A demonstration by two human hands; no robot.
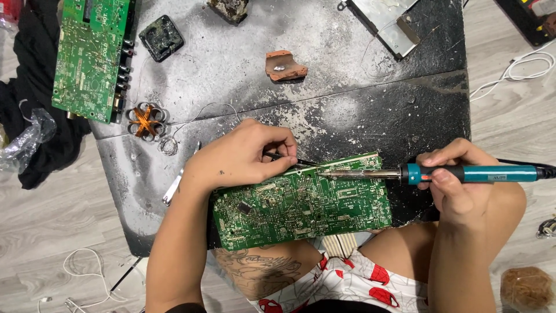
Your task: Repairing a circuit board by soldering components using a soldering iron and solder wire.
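The left hand (243,156) is curled nearly shut, its thumb and first fingers pinched on a thin dark tool (284,157) whose point lies at the top edge of a green circuit board (301,203). The heel of that hand rests on the board's upper left corner, and the forearm runs down and left toward the bottom of the view. The right hand (457,179) is closed around the teal handle of a soldering iron (440,173), thumb on top and fingers wrapped beneath; the wrist is bent so the iron lies almost level, pointing left. Its bare metal shaft reaches across the board's upper right part, and the tip meets the dark tool's point near the middle of the top edge. The two hands are well apart, joined only by the tools.

The board is a flat rectangle, dense with pale tracks and small solder points, lying on the near edge of a dark, scorched, grey-flecked table (347,87) and over the person's knees. Further back on the table lie a broken reddish clay shard (285,65), a copper wire coil (146,120), a blackened square block (161,37) and a second green circuit board (91,55) at the left corner
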